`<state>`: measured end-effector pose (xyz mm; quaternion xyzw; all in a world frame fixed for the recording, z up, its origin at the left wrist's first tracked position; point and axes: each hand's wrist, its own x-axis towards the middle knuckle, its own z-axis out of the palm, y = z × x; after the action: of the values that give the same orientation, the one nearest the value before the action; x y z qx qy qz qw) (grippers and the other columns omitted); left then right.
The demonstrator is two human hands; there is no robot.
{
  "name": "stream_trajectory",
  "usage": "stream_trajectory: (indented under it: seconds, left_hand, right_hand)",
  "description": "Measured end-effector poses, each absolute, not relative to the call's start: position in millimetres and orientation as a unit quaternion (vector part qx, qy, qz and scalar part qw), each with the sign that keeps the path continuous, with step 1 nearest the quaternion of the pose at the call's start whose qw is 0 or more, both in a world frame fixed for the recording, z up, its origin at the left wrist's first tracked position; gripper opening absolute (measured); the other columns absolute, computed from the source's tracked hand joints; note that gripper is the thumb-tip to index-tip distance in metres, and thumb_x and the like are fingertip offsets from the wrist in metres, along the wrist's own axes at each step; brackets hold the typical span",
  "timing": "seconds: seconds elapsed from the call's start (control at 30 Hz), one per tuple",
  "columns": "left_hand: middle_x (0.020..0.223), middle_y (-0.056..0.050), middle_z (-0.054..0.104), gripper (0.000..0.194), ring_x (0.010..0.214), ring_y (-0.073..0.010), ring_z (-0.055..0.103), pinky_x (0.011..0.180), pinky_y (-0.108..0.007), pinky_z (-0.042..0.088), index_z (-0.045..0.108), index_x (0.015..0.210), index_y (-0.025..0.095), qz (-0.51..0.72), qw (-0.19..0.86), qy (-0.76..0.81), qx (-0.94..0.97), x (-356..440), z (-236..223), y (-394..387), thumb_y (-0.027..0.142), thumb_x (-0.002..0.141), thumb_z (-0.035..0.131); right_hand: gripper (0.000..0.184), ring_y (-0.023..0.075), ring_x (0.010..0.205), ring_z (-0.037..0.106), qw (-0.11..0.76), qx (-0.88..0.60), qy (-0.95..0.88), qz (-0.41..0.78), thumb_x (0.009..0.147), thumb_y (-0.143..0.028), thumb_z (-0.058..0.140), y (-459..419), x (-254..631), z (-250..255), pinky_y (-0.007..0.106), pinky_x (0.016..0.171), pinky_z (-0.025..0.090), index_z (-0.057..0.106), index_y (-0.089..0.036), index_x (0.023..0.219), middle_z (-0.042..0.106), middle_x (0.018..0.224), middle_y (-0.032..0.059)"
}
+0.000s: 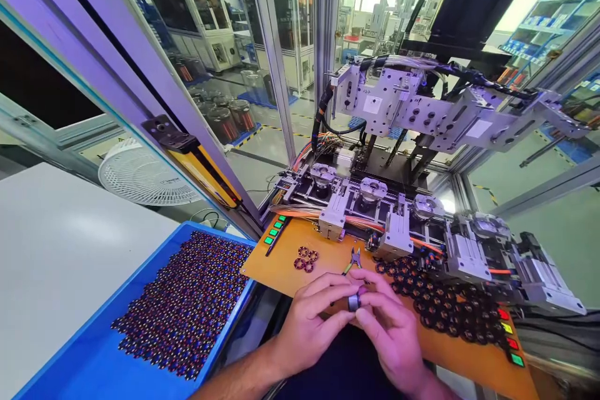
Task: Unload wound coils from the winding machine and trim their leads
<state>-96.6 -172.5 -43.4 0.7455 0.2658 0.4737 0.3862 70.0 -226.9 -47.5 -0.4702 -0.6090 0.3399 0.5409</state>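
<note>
Close to the front edge of the orange work plate [274, 265], my left hand [312, 319] and my right hand [391, 325] meet over one small part. It looks like a motor stator core [353, 303], a dark ring with a grey metal outer band. Fingers and thumbs of both hands pinch it from either side, hiding much of it. Just beyond my fingertips lies a pair of cutting pliers [355, 257] with green-yellow handles, partly covered by my hands. Several copper-wound rings [304, 260] lie on the plate left of the pliers.
Many dark ring cores [450, 306] cover the plate's right side. At left, a blue tray [84, 356] holds rows of wound rings. Behind the plate stands a machine with clamping fixtures [372, 189] under a metal head [394, 100]. Lit buttons [275, 231] sit at the left; a white fan [145, 175] is beyond.
</note>
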Motion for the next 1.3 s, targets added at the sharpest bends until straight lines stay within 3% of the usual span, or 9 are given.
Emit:
stream_trajectory:
  seconds: [0.13, 0.3, 0.4, 0.53, 0.73, 0.97, 1.3]
  left_hand:
    - [0.096, -0.005, 0.076, 0.044, 0.088, -0.0164, 0.072, 0.079, -0.024, 0.058, 0.066, 0.114, 0.021, 0.473, 0.372, 0.282, 0.747, -99, -47, -169, 0.015, 0.074, 0.08]
    - [0.098, -0.007, 0.074, 0.034, 0.089, -0.0154, 0.071, 0.079, -0.024, 0.059, 0.066, 0.115, 0.021, 0.483, 0.323, 0.276, 0.766, -99, -45, -163, 0.009, 0.083, 0.068]
    - [0.102, -0.008, 0.073, 0.038, 0.092, -0.017, 0.071, 0.081, -0.026, 0.06, 0.062, 0.122, 0.022, 0.494, 0.298, 0.277, 0.768, -104, -52, -156, 0.017, 0.085, 0.069]
    - [0.109, -0.011, 0.073, 0.048, 0.099, -0.0232, 0.071, 0.088, -0.036, 0.06, 0.057, 0.128, 0.022, 0.47, 0.193, 0.35, 0.787, -122, -89, -140, 0.032, 0.084, 0.071]
    - [0.131, -0.022, 0.063, 0.076, 0.122, -0.0383, 0.06, 0.095, -0.054, 0.056, 0.054, 0.135, 0.015, 0.331, 0.1, 0.435, 0.832, -136, -172, -114, 0.051, 0.072, 0.077]
    - [0.128, -0.018, 0.066, 0.048, 0.122, -0.0322, 0.06, 0.097, -0.051, 0.055, 0.054, 0.134, 0.017, 0.316, 0.096, 0.447, 0.831, -123, -194, -109, 0.026, 0.087, 0.063]
    - [0.129, -0.018, 0.065, 0.054, 0.123, -0.0328, 0.06, 0.099, -0.05, 0.053, 0.05, 0.136, 0.018, 0.326, 0.113, 0.453, 0.822, -124, -197, -110, 0.034, 0.087, 0.064]
  right_hand:
    - [0.009, 0.0199, 0.111, 0.063, 0.541, -0.46, -0.613, 0.347, 0.094, -0.024, 0.06, -220, 70, -49, 0.03, 0.094, 0.052, 0.069, -0.026, 0.093, 0.062, 0.123, 0.0075]
    - [0.009, 0.0216, 0.111, 0.064, 0.531, -0.452, -0.623, 0.353, 0.093, -0.025, 0.062, -207, 67, -49, 0.033, 0.095, 0.053, 0.071, -0.025, 0.094, 0.064, 0.12, 0.0094]
    - [0.009, 0.0211, 0.108, 0.066, 0.518, -0.45, -0.647, 0.332, 0.093, -0.025, 0.061, -194, 70, -41, 0.031, 0.091, 0.056, 0.07, -0.024, 0.091, 0.065, 0.118, 0.0092]
    - [0.016, 0.0186, 0.094, 0.069, 0.441, -0.453, -0.742, 0.224, 0.096, -0.026, 0.057, -147, 91, -18, 0.028, 0.079, 0.058, 0.069, -0.02, 0.087, 0.068, 0.102, 0.0089]
    - [0.015, 0.0191, 0.091, 0.066, 0.375, -0.453, -0.799, 0.122, 0.092, -0.024, 0.061, -9, 116, -7, 0.036, 0.084, 0.055, 0.068, -0.015, 0.082, 0.068, 0.099, 0.0096]
    - [0.017, 0.0178, 0.098, 0.063, 0.268, -0.426, -0.861, 0.074, 0.096, -0.029, 0.061, 88, 91, -36, 0.039, 0.089, 0.053, 0.065, -0.013, 0.094, 0.065, 0.109, 0.0068]
    - [0.016, 0.0188, 0.101, 0.062, 0.19, -0.429, -0.882, 0.034, 0.097, -0.028, 0.06, 100, 90, -47, 0.039, 0.091, 0.053, 0.065, -0.013, 0.099, 0.064, 0.11, 0.0073]
